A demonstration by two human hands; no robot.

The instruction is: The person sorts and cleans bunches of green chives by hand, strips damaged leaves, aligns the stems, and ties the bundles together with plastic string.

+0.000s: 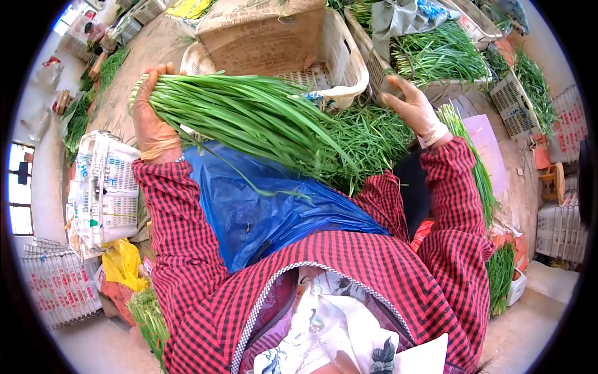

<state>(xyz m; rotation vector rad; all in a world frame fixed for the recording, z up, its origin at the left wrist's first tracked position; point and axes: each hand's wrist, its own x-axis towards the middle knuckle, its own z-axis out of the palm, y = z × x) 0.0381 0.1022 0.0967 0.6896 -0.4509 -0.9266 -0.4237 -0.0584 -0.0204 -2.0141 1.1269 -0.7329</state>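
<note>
My left hand [156, 118], in a thin glove, is closed around the pale stem end of a large bunch of long green leaves [243, 115]. The bunch stretches to the right over a blue plastic sheet [249, 193] on my lap. Under its leafy tips lies a heap of loose green leaves [367, 140]. My right hand [414, 109], gloved too, is raised at the right of that heap with its fingers apart and nothing in them.
Ahead is a white plastic crate [349, 68] with a cardboard piece [261, 37] in it. More greens [439, 53] lie at the back right, and another bunch [470, 162] beside my right arm. White crates [106, 187] stand at left. A person [96, 34] is far back left.
</note>
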